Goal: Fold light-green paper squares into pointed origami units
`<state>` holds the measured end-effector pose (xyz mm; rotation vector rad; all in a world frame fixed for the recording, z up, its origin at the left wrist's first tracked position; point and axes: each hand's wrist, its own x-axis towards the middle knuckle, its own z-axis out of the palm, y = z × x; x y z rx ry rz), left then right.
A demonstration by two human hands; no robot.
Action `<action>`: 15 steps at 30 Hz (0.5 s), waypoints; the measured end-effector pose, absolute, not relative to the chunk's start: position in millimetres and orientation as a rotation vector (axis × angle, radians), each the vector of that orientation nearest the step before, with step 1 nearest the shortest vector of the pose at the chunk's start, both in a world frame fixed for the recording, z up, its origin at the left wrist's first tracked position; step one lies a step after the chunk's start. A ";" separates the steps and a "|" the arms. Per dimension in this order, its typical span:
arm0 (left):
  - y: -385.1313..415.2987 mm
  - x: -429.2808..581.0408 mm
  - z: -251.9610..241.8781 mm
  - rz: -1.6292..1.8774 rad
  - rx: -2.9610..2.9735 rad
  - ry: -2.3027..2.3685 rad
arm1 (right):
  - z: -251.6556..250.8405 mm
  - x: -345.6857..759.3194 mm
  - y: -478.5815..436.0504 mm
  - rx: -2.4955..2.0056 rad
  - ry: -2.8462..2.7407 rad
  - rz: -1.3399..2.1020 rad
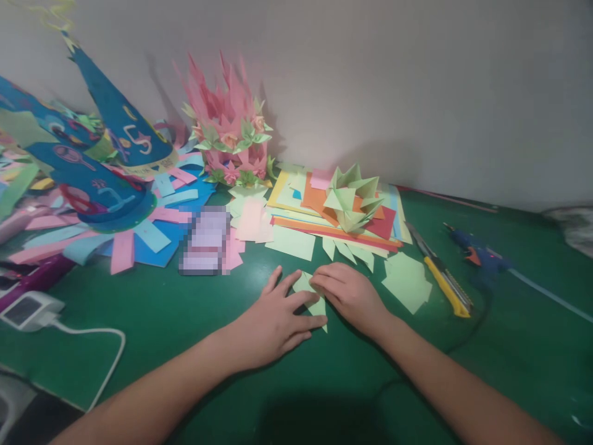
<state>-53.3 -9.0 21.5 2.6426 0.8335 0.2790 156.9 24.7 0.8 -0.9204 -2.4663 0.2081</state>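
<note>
A small piece of light green paper (319, 307), folded to a point at its near end, lies on the green table between my hands. Across it rest the spread fingers of my left hand (278, 315), which is open and holds it down flat. My right hand (349, 296) is closed, its fingers pressed together on the paper's upper right edge; the fingertips partly cover that edge. Just right of my right hand lies a loose stack of light green paper squares (407, 281). Several cut green leaf shapes (347, 250) are beyond my hands.
Coloured sheets (287, 198) at the back carry a folded green paper piece (354, 201). A yellow utility knife (445, 281) and a blue glue gun (482, 253) lie right. Left are a blurred-out phone (206, 241), blue paper cones (120, 117), a pink paper crown (231, 123) and a white charger (32, 311).
</note>
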 end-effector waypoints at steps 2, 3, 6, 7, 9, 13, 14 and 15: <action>-9.4 -53.7 20.8 0.285 2.642 0.833 | 1.4 157.6 24.8 -0.909 -2.496 0.189; -9.5 -53.9 20.4 0.287 2.642 0.835 | 1.6 157.8 24.8 -0.900 -2.505 0.175; -9.4 -54.1 19.9 0.278 2.642 0.836 | 1.2 157.7 24.8 -0.883 -2.507 0.140; -9.3 -54.1 20.1 0.279 2.641 0.836 | 0.8 157.6 24.8 -0.881 -2.505 0.133; -9.2 -53.8 21.0 0.281 2.638 0.834 | -0.4 157.4 25.0 -0.882 -2.498 0.129; -9.1 -53.0 23.2 0.264 2.645 0.838 | -1.8 157.5 25.5 -0.875 -2.482 0.135; -9.1 -52.9 23.3 0.261 2.648 0.839 | -1.6 157.5 25.6 -0.873 -2.481 0.137; -9.1 -53.0 23.2 0.260 2.650 0.839 | -1.3 157.6 25.7 -0.871 -2.481 0.138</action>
